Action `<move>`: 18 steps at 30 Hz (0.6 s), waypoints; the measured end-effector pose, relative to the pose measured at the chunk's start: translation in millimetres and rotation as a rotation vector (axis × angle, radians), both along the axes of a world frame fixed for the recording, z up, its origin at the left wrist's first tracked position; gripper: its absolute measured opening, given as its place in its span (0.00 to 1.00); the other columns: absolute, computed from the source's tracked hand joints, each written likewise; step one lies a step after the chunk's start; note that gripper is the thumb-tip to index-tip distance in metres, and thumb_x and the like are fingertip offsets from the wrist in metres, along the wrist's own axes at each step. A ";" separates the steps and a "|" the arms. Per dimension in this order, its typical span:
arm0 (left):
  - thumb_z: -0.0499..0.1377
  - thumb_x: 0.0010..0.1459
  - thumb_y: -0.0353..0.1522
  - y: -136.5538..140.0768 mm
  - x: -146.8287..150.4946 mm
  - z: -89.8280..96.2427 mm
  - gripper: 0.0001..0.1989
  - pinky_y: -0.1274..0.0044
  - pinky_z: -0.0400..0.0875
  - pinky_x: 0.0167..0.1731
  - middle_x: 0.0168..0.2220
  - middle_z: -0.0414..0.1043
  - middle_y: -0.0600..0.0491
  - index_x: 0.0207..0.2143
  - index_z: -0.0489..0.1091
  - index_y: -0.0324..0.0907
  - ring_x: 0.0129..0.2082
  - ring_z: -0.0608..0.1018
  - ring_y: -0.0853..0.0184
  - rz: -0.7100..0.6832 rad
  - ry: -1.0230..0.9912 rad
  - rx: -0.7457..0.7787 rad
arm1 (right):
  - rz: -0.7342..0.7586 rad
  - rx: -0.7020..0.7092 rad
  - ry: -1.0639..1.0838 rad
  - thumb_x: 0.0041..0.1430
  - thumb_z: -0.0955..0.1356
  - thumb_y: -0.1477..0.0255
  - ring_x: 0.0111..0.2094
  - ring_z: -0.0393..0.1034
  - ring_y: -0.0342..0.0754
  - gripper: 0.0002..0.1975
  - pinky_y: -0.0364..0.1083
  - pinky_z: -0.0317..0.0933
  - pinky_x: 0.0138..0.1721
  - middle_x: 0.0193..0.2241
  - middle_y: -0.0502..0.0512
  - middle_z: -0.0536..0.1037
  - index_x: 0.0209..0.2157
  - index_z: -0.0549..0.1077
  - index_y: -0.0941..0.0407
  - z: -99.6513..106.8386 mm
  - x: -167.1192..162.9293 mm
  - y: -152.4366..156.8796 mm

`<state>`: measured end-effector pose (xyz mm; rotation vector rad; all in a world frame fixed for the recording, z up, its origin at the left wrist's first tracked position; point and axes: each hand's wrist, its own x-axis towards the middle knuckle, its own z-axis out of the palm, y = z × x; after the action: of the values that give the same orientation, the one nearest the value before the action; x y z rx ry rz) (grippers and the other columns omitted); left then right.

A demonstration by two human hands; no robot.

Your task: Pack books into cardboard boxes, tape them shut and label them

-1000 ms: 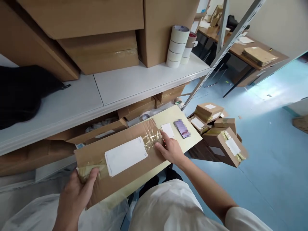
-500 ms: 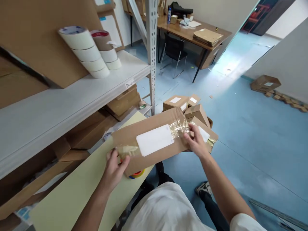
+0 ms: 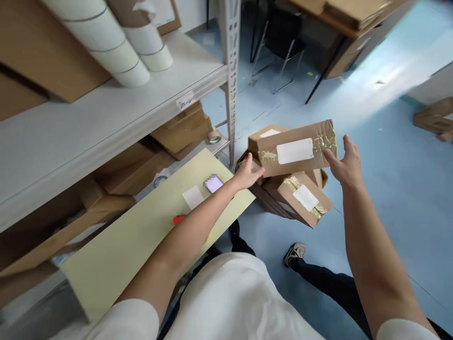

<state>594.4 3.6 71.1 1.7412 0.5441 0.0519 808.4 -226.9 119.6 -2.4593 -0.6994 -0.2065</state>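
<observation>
Box [image 3: 297, 165] w/ white label [image 3: 295, 151] btwn R hand [image 3: 346, 165], fingers spread apart, & L hand [image 3: 247, 174], can't tell if gripping, w/ other boxes [image 3: 295, 203] below fingers.

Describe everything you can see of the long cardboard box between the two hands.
The long box looks like brown cardboard, with a white label near the middle of its visible face and shiny, yellowish, wrinkled tape at both ends. It slants, right end higher in view, over other boxes; whether it rests on them is unclear. The left hand is at its left end; the right hand has its thumb over the right end, other fingers spread away.
</observation>
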 end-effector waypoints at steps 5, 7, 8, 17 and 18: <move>0.60 0.56 0.39 7.8 -135.8 -6.7 0.36 0.64 0.67 0.53 0.61 0.61 0.38 0.64 0.51 0.41 0.57 0.70 0.55 0.091 0.093 -0.012 | 0.370 0.016 0.253 0.57 0.67 0.54 0.55 0.66 0.62 0.42 0.60 0.63 0.52 0.61 0.69 0.62 0.66 0.49 0.56 -39.2 -96.0 45.1; 0.59 0.57 0.39 13.5 -201.1 -6.7 0.31 0.64 0.67 0.53 0.58 0.65 0.40 0.61 0.57 0.42 0.55 0.72 0.57 0.236 0.151 -0.007 | 0.489 0.020 0.301 0.59 0.65 0.56 0.52 0.70 0.60 0.39 0.59 0.66 0.49 0.60 0.69 0.63 0.66 0.49 0.55 -48.9 -137.3 63.7; 0.59 0.56 0.39 15.5 -232.7 -6.7 0.29 0.64 0.67 0.53 0.57 0.66 0.40 0.59 0.60 0.42 0.54 0.73 0.57 0.324 0.159 0.002 | 0.541 0.020 0.317 0.60 0.65 0.56 0.50 0.71 0.59 0.37 0.58 0.67 0.47 0.60 0.68 0.64 0.66 0.49 0.54 -52.2 -156.1 72.5; 0.56 0.56 0.45 -44.9 -466.9 -26.9 0.27 0.65 0.73 0.45 0.52 0.71 0.41 0.54 0.63 0.41 0.47 0.77 0.58 0.924 0.353 0.133 | 0.875 -0.228 0.149 0.63 0.62 0.65 0.40 0.76 0.54 0.29 0.51 0.71 0.33 0.49 0.65 0.73 0.64 0.53 0.55 -58.0 -307.4 126.0; 0.55 0.56 0.45 -59.1 -483.8 -32.7 0.26 0.66 0.73 0.44 0.51 0.72 0.41 0.53 0.64 0.41 0.46 0.78 0.59 0.965 0.351 0.114 | 0.920 -0.260 0.138 0.63 0.61 0.65 0.40 0.76 0.54 0.28 0.50 0.71 0.32 0.48 0.64 0.74 0.63 0.54 0.55 -58.5 -324.8 128.6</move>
<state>110.6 -55.5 38.4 1.4507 1.6253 0.4670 483.6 -98.3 61.0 -2.0794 -1.7690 0.4246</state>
